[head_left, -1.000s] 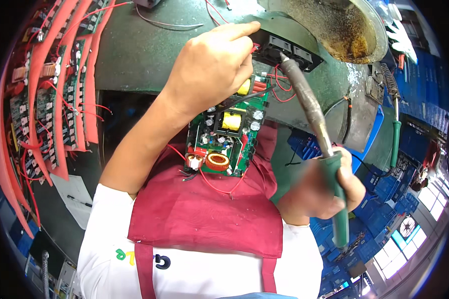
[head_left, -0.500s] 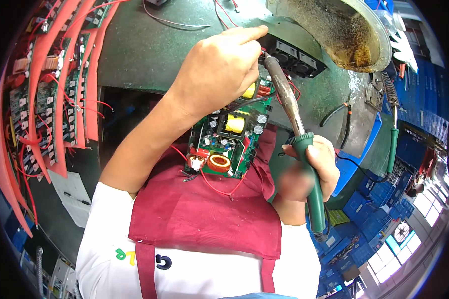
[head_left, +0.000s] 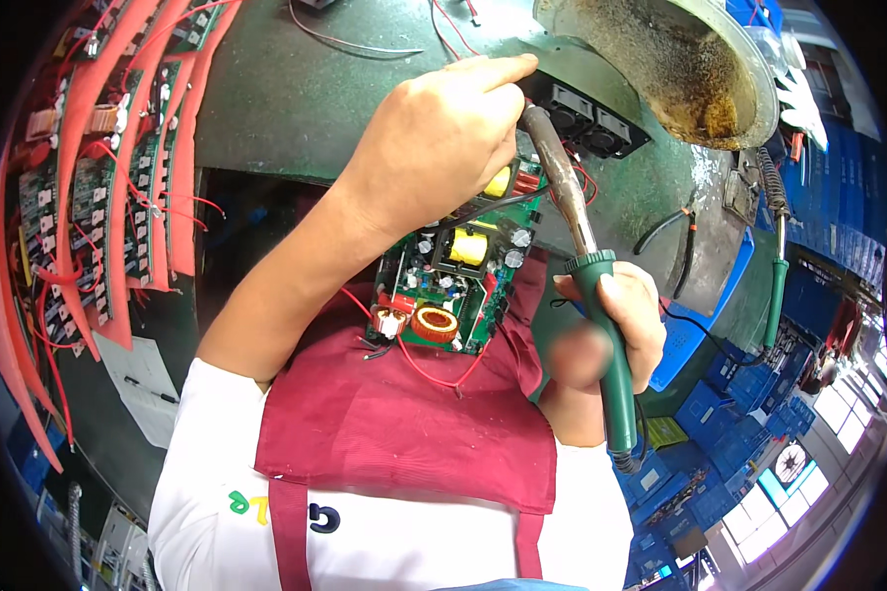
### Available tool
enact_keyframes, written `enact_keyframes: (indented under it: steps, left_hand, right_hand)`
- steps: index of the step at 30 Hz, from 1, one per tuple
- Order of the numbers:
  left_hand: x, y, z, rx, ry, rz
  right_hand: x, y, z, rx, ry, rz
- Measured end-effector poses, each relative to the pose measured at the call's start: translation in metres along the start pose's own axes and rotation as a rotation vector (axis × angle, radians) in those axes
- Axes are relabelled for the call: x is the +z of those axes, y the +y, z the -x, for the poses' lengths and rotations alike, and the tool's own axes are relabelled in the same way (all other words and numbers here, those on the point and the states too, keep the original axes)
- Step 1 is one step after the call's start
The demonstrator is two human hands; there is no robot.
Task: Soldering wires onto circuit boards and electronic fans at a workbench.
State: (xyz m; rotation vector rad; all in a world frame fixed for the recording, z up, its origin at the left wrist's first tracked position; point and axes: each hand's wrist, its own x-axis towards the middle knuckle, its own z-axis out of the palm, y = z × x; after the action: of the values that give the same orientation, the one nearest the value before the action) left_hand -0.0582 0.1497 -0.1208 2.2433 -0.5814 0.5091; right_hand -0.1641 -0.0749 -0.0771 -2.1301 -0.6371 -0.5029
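My right hand [head_left: 626, 320] is wrapped round the green handle of a soldering iron [head_left: 562, 187], whose metal barrel slants up and left. The iron's tip ends beside the fingers of my left hand [head_left: 439, 138], where the tip itself is hidden. Those left fingers are pinched together above the far end of a green circuit board [head_left: 453, 281]; what they hold is out of sight behind the hand. The board carries a yellow transformer, a copper-wound ring coil and red wires, and its near end lies against my maroon apron [head_left: 404, 424]. Black fans [head_left: 591, 123] sit just past the iron's tip.
Red-pink sheets [head_left: 182, 167] with rows of circuit boards stand at the left. A stained metal hood [head_left: 680, 69] hangs over the far right. Pliers [head_left: 685, 246], a second green-handled iron [head_left: 777, 305] and a blue tray [head_left: 705, 315] lie to the right. Paper [head_left: 143, 389] rests lower left.
The soldering iron has shifted slightly, its handle a little to the left and up. My left hand stays nearly in the same place over the board.
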Motion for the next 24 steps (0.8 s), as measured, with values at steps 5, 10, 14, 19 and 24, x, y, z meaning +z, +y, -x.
enact_keyframes:
  steps: [5, 10, 14, 19, 24]
  left_hand:
    - [-0.003, -0.003, 0.001, 0.003, -0.001, -0.008]
    - [-0.004, -0.006, 0.003, 0.012, -0.006, -0.027]
    - [-0.006, -0.006, 0.003, 0.013, -0.029, -0.038]
    - [-0.008, -0.008, 0.005, 0.025, -0.026, -0.063]
    - [-0.009, -0.009, 0.004, 0.021, -0.022, -0.04]
  right_hand:
    - [0.004, -0.01, 0.001, 0.055, -0.008, 0.003]
    - [0.006, -0.021, 0.007, 0.209, -0.009, -0.005]
    - [0.012, -0.023, 0.013, 0.249, 0.012, -0.035]
    - [0.018, -0.027, 0.013, 0.287, 0.045, -0.061]
    - [0.022, -0.024, 0.016, 0.298, 0.095, -0.076]
